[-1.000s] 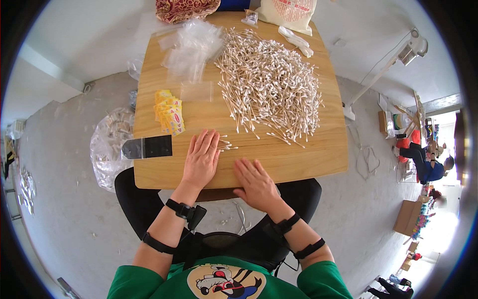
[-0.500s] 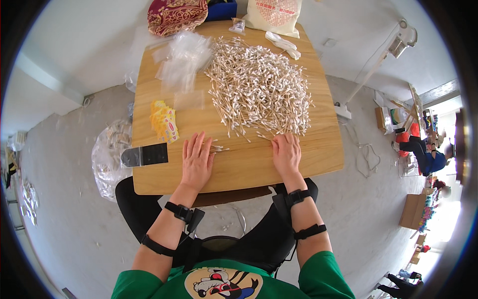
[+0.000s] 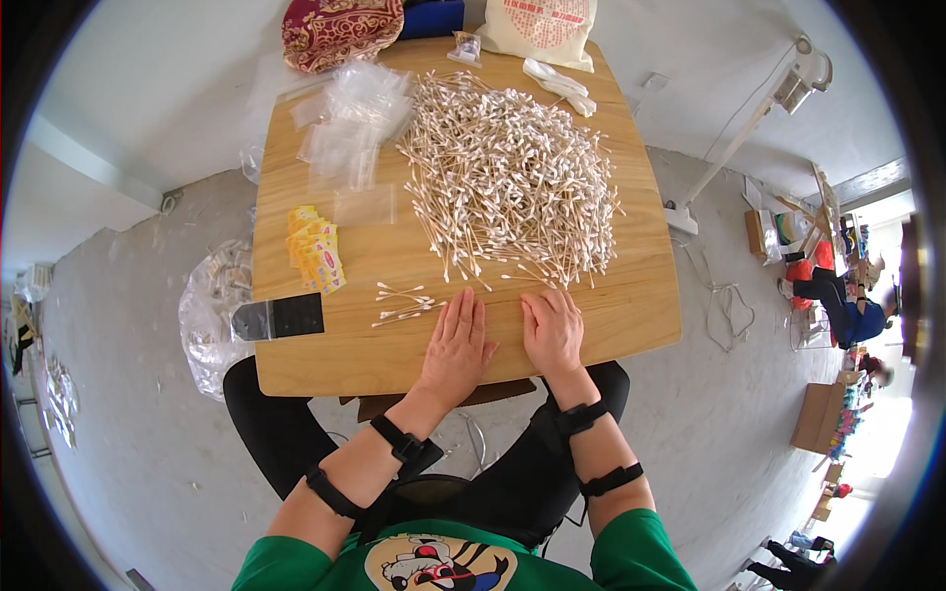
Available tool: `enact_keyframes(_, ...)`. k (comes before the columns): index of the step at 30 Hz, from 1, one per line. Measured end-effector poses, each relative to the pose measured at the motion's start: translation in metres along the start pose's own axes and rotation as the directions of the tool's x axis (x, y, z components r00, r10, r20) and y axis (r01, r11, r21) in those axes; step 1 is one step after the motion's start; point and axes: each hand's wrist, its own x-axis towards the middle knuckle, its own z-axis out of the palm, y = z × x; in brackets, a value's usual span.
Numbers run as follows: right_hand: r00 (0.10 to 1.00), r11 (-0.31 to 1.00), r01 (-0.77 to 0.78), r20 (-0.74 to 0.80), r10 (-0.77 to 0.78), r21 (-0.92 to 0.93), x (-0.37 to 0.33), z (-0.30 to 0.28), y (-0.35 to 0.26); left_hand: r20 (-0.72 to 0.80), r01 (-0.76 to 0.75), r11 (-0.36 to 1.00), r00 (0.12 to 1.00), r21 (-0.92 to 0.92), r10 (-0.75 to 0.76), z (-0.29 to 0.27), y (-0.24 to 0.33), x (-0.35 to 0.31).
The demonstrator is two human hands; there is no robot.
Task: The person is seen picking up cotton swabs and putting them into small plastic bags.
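Observation:
A large heap of cotton swabs [image 3: 512, 167] with white tips and pale sticks lies on the wooden table. My left hand [image 3: 456, 340] rests palm down near the table's front, its fingers stretched out flat, holding nothing visible. Left of its fingertips lies a small separate group of cotton swabs [image 3: 402, 306]. My right hand [image 3: 554, 332] is palm down just beside it, fingers slightly bent and their tips close to loose swabs at the heap's near edge. No swab shows in the right hand. The two hands are a short gap apart.
Yellow printed packets [image 3: 316, 252] and clear plastic bags [image 3: 360, 108] lie on the left of the table [image 3: 631, 305]. A black strip [image 3: 298, 315] sits at its left edge. White gloves [image 3: 560, 87] and a cloth bag [image 3: 540, 30] are at the far side.
My left hand has moved right, away from the small group of swabs, which now shows fully. The right hand has shifted slightly nearer to me and left.

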Motion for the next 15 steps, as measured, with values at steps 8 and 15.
enact_keyframes(8,0.994,0.976,-0.104,0.021,0.110,-0.192,0.013,0.015,0.004,0.014,0.075,0.997,0.997,0.004,-0.075,0.004,0.000,0.013)
enact_keyframes(15,0.952,0.980,0.136,0.294,-0.088,-0.148,0.002,0.011,-0.002,0.015,0.043,0.999,0.999,-0.011,-0.043,0.003,-0.004,0.016)
